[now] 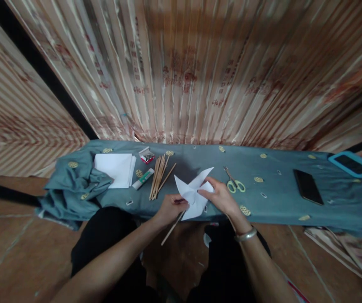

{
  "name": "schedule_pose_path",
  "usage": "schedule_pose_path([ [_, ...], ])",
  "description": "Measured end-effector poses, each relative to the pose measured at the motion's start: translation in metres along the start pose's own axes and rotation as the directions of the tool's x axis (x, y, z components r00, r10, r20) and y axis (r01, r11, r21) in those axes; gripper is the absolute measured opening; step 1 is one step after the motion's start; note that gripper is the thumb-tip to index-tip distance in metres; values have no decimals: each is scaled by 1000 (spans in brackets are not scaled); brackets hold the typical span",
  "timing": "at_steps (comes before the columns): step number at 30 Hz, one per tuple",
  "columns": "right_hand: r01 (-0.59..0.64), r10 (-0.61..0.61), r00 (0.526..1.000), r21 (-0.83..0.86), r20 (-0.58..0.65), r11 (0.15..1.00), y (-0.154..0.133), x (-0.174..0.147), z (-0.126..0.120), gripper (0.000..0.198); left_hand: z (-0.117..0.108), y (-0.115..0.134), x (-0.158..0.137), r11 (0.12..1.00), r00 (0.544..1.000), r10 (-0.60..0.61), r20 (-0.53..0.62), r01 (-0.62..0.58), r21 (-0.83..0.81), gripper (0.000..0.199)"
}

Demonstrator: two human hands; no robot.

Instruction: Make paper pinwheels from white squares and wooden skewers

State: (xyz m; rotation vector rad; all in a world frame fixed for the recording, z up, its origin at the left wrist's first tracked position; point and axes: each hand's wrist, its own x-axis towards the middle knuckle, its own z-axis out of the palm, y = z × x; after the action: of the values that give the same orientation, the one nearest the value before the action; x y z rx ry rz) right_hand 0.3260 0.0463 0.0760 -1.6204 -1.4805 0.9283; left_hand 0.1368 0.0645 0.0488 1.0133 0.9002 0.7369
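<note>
The paper pinwheel (pixel 194 196) is between both hands, already folded into blades. The left hand (pixel 171 209) pinches its seven o'clock side and a thin stick (pixel 172 231); the right hand (pixel 221 196) pinches its three o'clock side. I can't tell if the stick is joined on. More sticks (pixel 157 176) lie at ten o'clock on the desk (pixel 278 198), beside flat, unfolded white sheets (pixel 116 167).

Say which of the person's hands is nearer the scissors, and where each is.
Right. The right hand is just left of the scissors; the left hand is farther off, across the paper pinwheel.
</note>
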Motion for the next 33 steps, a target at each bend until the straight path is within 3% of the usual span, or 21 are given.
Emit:
schedule_pose_path([
  [5,-48,53,964,-26,260,999,-3,24,4,31,-2,-8,-18,994,997,-32,-74,24,-107,19],
  [10,70,56,908,-283,414,957,-12,40,19,29,-3,-23,-38,972,987,-76,-144,41,-233,29],
  [20,185,87,860,-465,504,866,-19,52,38,34,3,-41,-52,856,949,-234,-213,97,-509,43],
  [28,221,103,852,-531,513,818,-16,50,42,40,3,-55,-50,811,937,-268,-224,94,-577,46],
  [33,232,117,839,-544,532,807,-15,50,39,35,2,-57,-55,829,917,-348,-195,204,-521,43],
])
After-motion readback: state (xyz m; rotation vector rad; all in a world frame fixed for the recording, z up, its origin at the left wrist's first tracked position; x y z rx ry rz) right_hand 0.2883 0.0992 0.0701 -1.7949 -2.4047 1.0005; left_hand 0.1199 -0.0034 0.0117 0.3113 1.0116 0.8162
